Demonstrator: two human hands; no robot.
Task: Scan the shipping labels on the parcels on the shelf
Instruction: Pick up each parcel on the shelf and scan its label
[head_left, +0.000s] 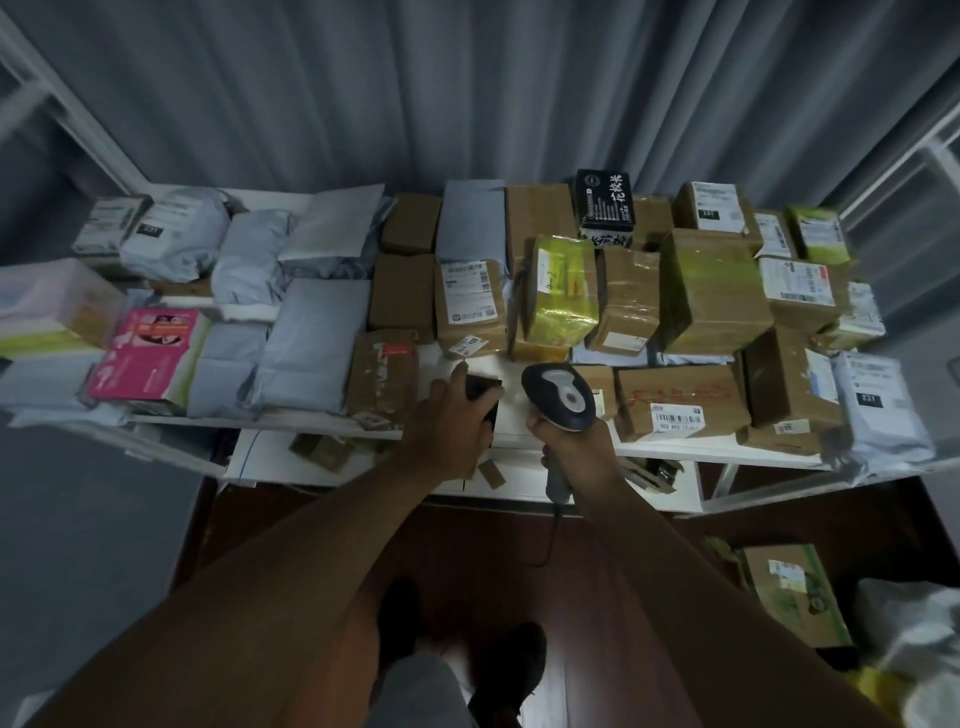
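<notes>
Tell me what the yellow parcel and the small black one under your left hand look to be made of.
Yellow parcel: glossy plastic film or tape, judging by its shine and wrinkles; what lies under the wrap is hidden. Small black parcel, gripped by the left hand: matte, with a boxy edge; possibly card or plastic, too covered to tell.

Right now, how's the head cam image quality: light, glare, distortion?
Head view: dim, bluish light; strong wide-angle bending at the edges, shelf rim curves. Glare on the yellow-taped parcel. Far labels soft; the label by the scanner in the right hand shows bars, digits barely legible.
</notes>
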